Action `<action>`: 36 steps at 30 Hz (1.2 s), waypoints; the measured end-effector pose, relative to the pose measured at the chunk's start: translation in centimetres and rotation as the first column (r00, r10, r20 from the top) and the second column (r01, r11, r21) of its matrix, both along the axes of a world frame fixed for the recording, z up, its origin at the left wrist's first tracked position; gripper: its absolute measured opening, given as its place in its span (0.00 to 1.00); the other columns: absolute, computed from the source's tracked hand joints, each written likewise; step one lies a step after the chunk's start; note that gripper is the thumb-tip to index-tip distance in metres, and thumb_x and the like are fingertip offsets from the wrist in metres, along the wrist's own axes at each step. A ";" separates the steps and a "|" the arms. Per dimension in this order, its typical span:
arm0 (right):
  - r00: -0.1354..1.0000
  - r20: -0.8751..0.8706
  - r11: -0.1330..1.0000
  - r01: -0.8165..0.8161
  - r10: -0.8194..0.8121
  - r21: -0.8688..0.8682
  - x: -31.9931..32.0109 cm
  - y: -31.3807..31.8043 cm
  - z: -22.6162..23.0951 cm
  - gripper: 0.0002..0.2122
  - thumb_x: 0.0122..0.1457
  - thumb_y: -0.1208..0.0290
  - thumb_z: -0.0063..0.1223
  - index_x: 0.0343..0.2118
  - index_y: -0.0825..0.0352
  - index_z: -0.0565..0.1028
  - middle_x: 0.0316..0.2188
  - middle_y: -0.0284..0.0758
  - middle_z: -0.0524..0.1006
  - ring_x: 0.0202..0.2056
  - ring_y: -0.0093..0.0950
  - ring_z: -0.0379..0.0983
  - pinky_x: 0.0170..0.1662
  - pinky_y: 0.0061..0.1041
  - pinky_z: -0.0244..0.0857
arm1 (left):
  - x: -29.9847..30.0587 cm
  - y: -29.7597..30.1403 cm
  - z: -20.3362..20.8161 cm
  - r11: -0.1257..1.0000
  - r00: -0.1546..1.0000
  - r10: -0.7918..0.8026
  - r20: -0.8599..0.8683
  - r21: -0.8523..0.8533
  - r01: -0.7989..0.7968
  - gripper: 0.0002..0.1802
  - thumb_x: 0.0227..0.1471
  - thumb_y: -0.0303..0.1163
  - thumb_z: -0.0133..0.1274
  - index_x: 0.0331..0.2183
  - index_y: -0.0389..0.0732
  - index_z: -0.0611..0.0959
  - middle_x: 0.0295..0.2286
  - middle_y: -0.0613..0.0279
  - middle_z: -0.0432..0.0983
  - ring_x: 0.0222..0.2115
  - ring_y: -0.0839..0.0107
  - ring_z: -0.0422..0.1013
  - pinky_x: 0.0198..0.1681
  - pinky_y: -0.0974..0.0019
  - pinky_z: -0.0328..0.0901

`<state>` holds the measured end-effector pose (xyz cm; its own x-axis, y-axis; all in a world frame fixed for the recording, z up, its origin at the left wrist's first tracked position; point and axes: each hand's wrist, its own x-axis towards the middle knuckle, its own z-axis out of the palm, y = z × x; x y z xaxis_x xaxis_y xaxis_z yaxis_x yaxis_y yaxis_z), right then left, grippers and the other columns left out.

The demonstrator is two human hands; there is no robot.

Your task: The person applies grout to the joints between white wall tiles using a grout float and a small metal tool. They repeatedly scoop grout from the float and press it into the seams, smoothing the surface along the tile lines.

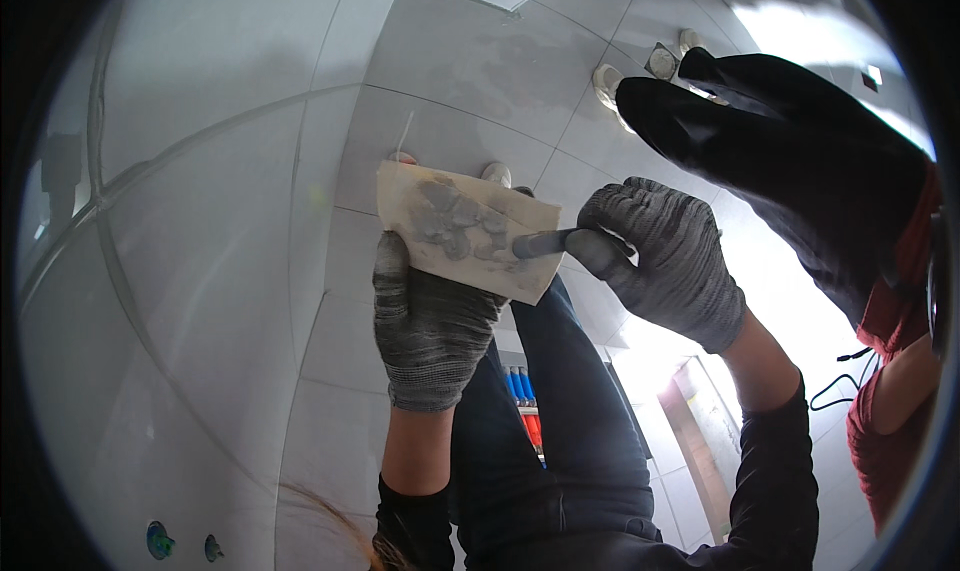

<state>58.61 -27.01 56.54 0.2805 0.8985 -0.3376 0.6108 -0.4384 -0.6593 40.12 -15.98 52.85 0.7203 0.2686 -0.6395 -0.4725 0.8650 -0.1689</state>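
My left hand [430, 326], in a grey striped knit glove, grips a beige piece of card [405, 206] from below with the thumb along its near left edge. Grey paste [455, 219] is smeared in lumps over the middle of the card. Between the thumb and fingers of my right hand [665, 256], gloved the same way, is a small dark grey spatula [541, 244]. Its rounded end lies against the right part of the card, by the paste. The rest of its handle is hidden in the glove.
A tiled wall [220, 221] with grey joints rises on the left; two green plugs [160, 540] sit low in it. Another person in black trousers [770, 141] stands at the right. Blue-handled tools [520, 384] lie on the tiled floor [470, 46] beyond my legs.
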 end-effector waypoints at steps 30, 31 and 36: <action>0.886 -0.302 0.914 0.256 -0.353 -0.316 -2.1 0.5 -3.2 0.14 0.57 0.59 0.54 0.28 0.67 0.77 0.17 0.33 0.75 0.21 0.24 0.74 0.28 0.23 0.69 | -1.0 -1.9 -2.9 0.982 0.985 0.155 -0.070 0.123 -0.146 0.27 0.58 0.48 0.42 0.55 0.44 0.66 0.50 0.52 0.65 0.53 0.58 0.62 0.56 0.48 0.59; 0.872 -0.330 0.918 0.271 -0.362 -0.290 -2.2 0.6 -3.4 0.14 0.57 0.59 0.53 0.28 0.67 0.77 0.17 0.34 0.75 0.21 0.23 0.74 0.28 0.23 0.68 | -1.0 -2.0 -3.0 0.979 0.982 0.171 -0.077 0.123 -0.161 0.27 0.58 0.48 0.42 0.55 0.44 0.65 0.51 0.52 0.64 0.54 0.58 0.62 0.56 0.48 0.59; 0.848 -0.264 0.885 0.412 -0.460 -0.220 -2.9 0.6 -5.8 0.12 0.59 0.63 0.51 0.34 0.68 0.76 0.20 0.37 0.77 0.23 0.24 0.76 0.29 0.21 0.70 | -0.4 -3.0 -2.9 0.979 0.984 0.177 -0.014 0.102 -0.175 0.37 0.57 0.53 0.42 0.59 0.42 0.55 0.55 0.49 0.57 0.56 0.55 0.57 0.60 0.48 0.51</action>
<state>55.73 -26.43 50.76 0.4944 0.6397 -0.5885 0.1166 -0.7197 -0.6844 39.76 -18.99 49.95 0.6420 0.4530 -0.6186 -0.6213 0.7801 -0.0734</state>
